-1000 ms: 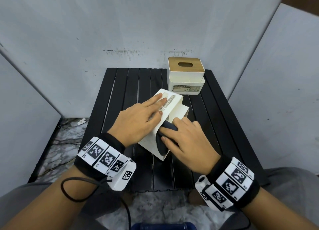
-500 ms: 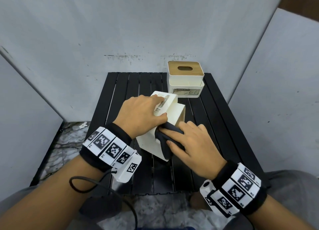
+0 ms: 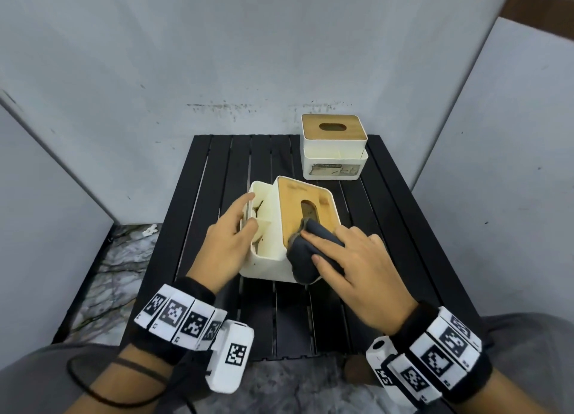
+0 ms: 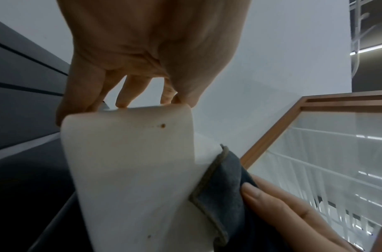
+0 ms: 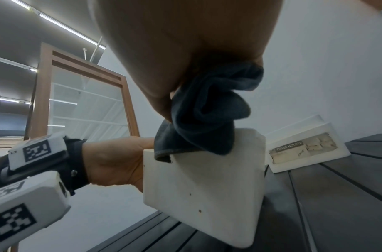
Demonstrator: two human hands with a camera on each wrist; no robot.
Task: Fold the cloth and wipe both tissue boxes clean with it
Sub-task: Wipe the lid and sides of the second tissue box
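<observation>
Dark grey, the one cloth lies bunched on the wooden lid of the nearer of two tissue boxes, pressed there by my right hand, fingers flat, while my left hand pinches its rim, on the black table.

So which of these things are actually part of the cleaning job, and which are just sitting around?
Part of the job:
- near tissue box, tilted, gripped by the left hand
- dark cloth, pressed on that box by the right hand
- far tissue box, upright at the back, untouched

Just there:
- black slatted table
- grey wall panels
- wrist trackers
</observation>
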